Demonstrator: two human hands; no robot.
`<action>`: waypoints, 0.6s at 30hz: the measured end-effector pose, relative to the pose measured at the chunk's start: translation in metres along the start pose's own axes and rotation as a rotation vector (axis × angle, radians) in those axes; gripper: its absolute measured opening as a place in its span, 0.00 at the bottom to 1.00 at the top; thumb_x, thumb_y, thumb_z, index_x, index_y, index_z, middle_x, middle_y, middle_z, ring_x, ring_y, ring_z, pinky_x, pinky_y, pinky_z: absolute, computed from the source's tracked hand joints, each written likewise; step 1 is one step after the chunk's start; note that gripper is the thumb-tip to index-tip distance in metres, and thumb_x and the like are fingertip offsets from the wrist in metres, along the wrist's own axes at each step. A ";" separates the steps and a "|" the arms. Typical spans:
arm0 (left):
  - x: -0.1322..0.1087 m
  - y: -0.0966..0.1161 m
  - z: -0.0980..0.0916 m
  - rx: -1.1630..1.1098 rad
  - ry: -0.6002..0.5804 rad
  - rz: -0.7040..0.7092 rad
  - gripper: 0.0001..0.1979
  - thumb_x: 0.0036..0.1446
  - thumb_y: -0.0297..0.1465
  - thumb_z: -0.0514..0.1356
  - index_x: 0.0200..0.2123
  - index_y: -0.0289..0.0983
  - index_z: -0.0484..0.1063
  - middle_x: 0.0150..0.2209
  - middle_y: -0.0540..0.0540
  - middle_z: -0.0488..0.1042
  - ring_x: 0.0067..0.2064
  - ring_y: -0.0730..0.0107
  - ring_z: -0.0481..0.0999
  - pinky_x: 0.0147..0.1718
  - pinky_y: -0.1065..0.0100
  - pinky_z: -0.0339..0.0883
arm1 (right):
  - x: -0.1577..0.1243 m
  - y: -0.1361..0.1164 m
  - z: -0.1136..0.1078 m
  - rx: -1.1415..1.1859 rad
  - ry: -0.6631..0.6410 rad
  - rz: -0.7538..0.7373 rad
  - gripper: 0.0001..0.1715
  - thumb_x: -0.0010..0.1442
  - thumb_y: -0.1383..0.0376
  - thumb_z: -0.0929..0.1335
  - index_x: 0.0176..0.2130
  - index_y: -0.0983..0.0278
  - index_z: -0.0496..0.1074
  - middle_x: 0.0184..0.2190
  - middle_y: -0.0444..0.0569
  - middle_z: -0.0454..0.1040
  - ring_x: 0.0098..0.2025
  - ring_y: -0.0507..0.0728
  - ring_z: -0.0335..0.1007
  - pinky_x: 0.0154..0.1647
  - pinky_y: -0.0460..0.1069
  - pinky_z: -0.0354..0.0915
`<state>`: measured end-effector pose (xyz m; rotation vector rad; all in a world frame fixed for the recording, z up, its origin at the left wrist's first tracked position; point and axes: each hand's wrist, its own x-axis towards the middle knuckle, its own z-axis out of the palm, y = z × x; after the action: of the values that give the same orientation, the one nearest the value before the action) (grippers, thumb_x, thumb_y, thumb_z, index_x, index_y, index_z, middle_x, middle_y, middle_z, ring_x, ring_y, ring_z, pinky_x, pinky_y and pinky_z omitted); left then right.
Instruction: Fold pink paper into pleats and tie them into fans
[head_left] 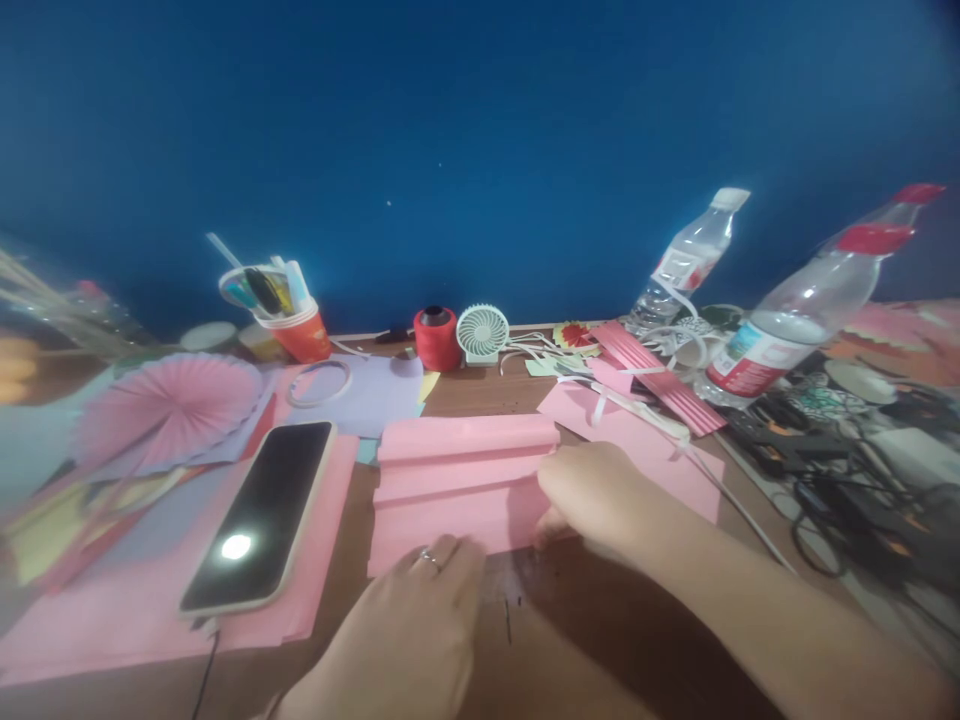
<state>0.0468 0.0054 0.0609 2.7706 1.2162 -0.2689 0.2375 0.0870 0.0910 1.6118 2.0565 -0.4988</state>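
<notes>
A sheet of pink paper [457, 470] with crosswise pleats lies on the brown table in front of me. My left hand [420, 615], a ring on one finger, is at its near edge, with the fingers bent together on the paper; the thumb is hidden. At the right edge, my right hand [592, 495] is closed on the paper, its fingers curled and its thumb low. To the left, a phone [262, 520] with its screen up rests on a stack of pink paper [322, 560]. A pleated pink paper fan [176, 405] lies behind the phone.
At the back stand a cup of pens and tools [304, 335], a red round container [436, 340] and a small fan [482, 333]. Pleated pink strips [660, 375], a clear bottle [694, 250], a red-capped bottle [802, 300] and tangled black cables [832, 510] lie right.
</notes>
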 end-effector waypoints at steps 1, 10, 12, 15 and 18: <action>-0.006 -0.002 0.002 0.029 -0.016 -0.065 0.22 0.46 0.19 0.47 0.44 0.35 0.68 0.42 0.42 0.71 0.40 0.60 0.70 0.36 0.60 0.66 | 0.001 0.000 0.001 -0.007 0.006 0.005 0.34 0.33 0.45 0.70 0.34 0.66 0.74 0.29 0.55 0.73 0.31 0.63 0.71 0.27 0.49 0.61; -0.031 -0.009 0.011 0.363 0.047 -0.143 0.20 0.49 0.20 0.46 0.41 0.30 0.72 0.44 0.35 0.71 0.43 0.56 0.70 0.39 0.59 0.65 | -0.002 -0.003 -0.004 -0.049 -0.062 0.063 0.36 0.35 0.44 0.69 0.35 0.68 0.74 0.30 0.55 0.73 0.30 0.64 0.71 0.26 0.51 0.62; -0.031 -0.008 0.016 0.366 0.103 -0.138 0.19 0.50 0.22 0.46 0.40 0.30 0.73 0.43 0.35 0.71 0.43 0.55 0.70 0.39 0.58 0.65 | -0.003 -0.002 -0.005 -0.057 -0.080 0.093 0.35 0.35 0.45 0.69 0.36 0.69 0.74 0.30 0.56 0.73 0.30 0.65 0.71 0.25 0.51 0.62; -0.033 -0.007 0.021 0.328 0.160 -0.155 0.19 0.50 0.23 0.46 0.41 0.29 0.72 0.43 0.33 0.71 0.43 0.54 0.70 0.39 0.58 0.66 | -0.004 -0.002 -0.006 -0.049 -0.069 0.104 0.32 0.36 0.47 0.70 0.35 0.69 0.74 0.28 0.55 0.73 0.29 0.63 0.71 0.25 0.51 0.61; -0.038 -0.010 0.022 0.348 0.124 -0.131 0.21 0.48 0.21 0.46 0.43 0.28 0.71 0.45 0.32 0.70 0.45 0.53 0.69 0.39 0.57 0.65 | -0.004 -0.001 -0.004 -0.034 -0.051 0.074 0.30 0.36 0.48 0.70 0.33 0.68 0.74 0.26 0.54 0.73 0.28 0.62 0.71 0.25 0.50 0.61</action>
<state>0.0115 -0.0183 0.0468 3.0417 1.5151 -0.3550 0.2371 0.0859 0.0967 1.6314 1.9505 -0.4713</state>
